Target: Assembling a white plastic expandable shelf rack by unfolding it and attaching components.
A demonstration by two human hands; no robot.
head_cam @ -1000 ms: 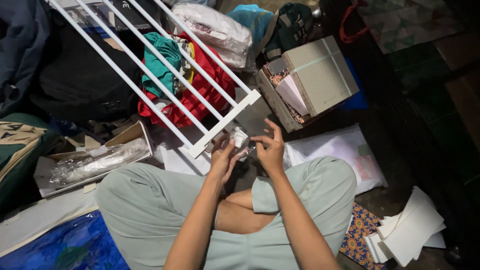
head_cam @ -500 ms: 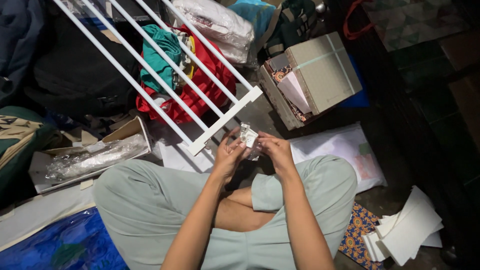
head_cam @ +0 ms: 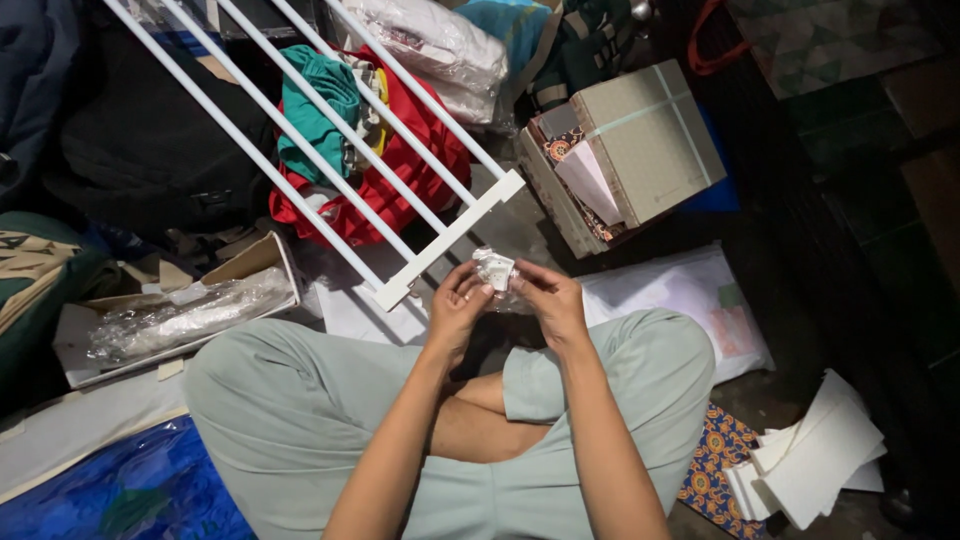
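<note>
Seated cross-legged on the floor [head_cam: 520,225] in pale green trousers [head_cam: 300,420], both forearms stretched forward over the knees. Left hand [head_cam: 458,305] and right hand [head_cam: 548,300] brought close together just above the lap, both pinching a small crumpled clear plastic packet [head_cam: 494,270] between thumbs and fingertips, each grip closed on that packet. Contents of the packet too small and too glary to make out, possibly white pieces. Packet held in the air between the two hands, just beside the lower end of a white barred frame [head_cam: 330,130]. Frame lying slanted from the upper left down to its end bar near the left hand, resting across a heap of red and teal cloth [head_cam: 400,160]. Further back, a white bundle wrapped in clear plastic [head_cam: 440,45]. To the right of the frame, an open beige cardboard box [head_cam: 640,140] with patterned sheets and a pale paper tucked at its side. Left of the left knee, a shallow open carton [head_cam: 180,315] holding crinkled clear plastic wrap. Beyond the right knee, a flat white bag [head_cam: 690,290] on the floor. Lower right, a stack of white foam sheets [head_cam: 810,460] next to a patterned orange and blue mat [head_cam: 712,470]. Lower left corner, a blue plastic sheet [head_cam: 120,490].
</note>
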